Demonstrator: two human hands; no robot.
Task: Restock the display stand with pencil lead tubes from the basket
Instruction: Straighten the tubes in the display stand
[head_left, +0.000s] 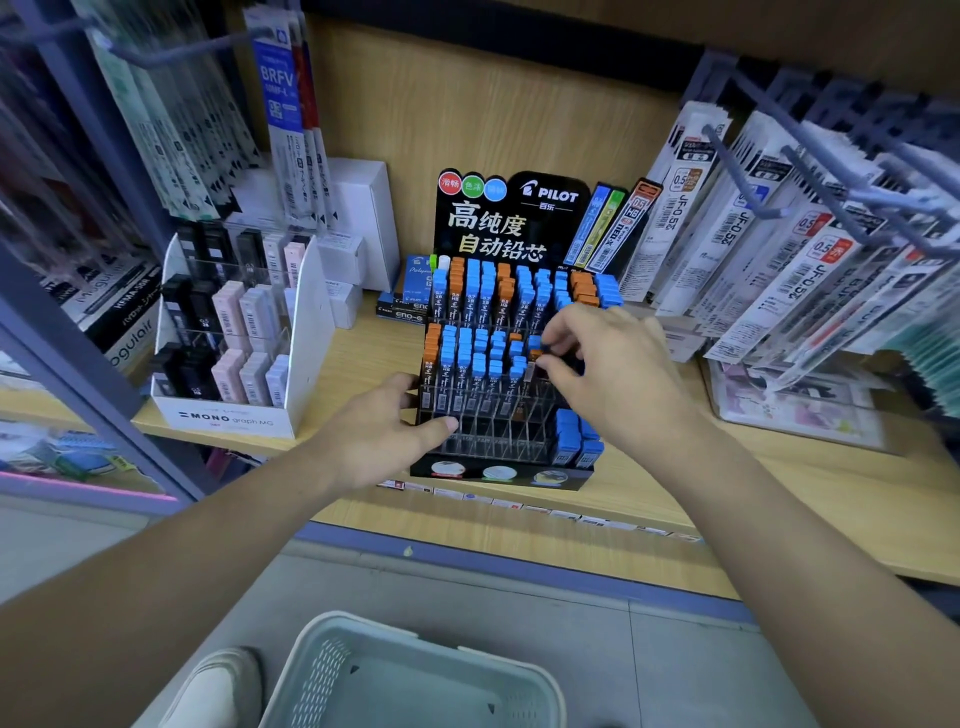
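Basket (317, 670) cropped (near half), left hand (384, 431) gripping stand (511, 228), right hand (613, 374) pinching tube (530, 372)

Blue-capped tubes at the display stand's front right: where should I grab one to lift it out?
Pinch the blue cap from straight above. The tubes stand upright in narrow clear slots of the display stand, packed together, so only caps stick out.

Both arms reach forward, left hand (382, 434) gripping, right hand (610, 366) pinching.
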